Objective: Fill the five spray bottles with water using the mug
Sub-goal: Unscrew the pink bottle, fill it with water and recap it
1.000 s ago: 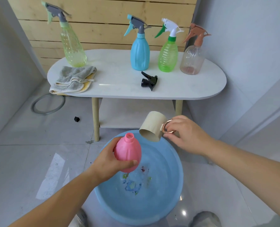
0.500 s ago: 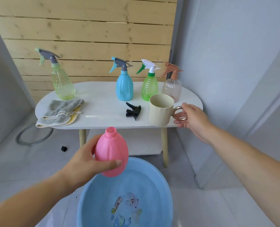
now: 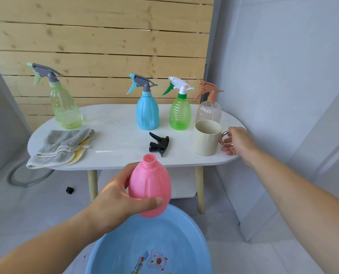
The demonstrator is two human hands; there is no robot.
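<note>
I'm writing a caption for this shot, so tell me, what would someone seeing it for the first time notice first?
Front and centre, the left hand grips an uncapped pink bottle just above a blue basin on the floor. On the white table behind, the right hand holds a cream mug by its handle, in front of a row of capped spray bottles along the back edge.

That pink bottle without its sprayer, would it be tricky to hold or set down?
Probably light: the left hand holds the pink bottle up alone. Its glossy, egg-shaped body may slip. With its neck open, tipping could spill any water inside.
</note>
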